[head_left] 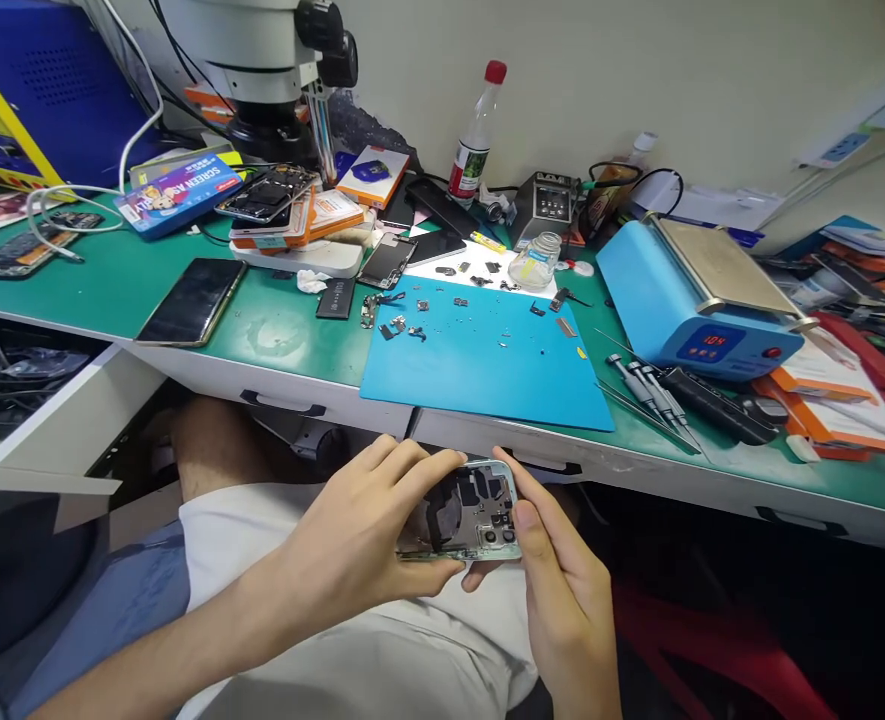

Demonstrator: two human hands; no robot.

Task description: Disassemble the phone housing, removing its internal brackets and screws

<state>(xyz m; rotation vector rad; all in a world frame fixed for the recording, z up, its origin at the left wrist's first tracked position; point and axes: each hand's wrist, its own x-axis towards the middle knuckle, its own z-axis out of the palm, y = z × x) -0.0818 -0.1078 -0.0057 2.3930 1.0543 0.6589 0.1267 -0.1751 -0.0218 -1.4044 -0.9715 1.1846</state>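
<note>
Above my lap I hold an opened phone housing (479, 515), its metal inside facing up, with two camera rings at its right end. My left hand (367, 520) wraps its left part, fingers along the far edge and thumb along the near edge. At the right end my right hand (562, 570) grips it, the thumb near the corner and other fingers beneath and behind. Beyond the desk edge lies a blue mat (479, 350) with several small phone parts and screws near its back.
A heating plate unit (704, 300) stands right, with screwdrivers (652, 390) and tweezers before it. A microscope (262, 70), a bottle (476, 140), a glass jar (536, 262) and boxes line the back. A dark phone (193, 302) lies left, beside an open drawer (37, 400).
</note>
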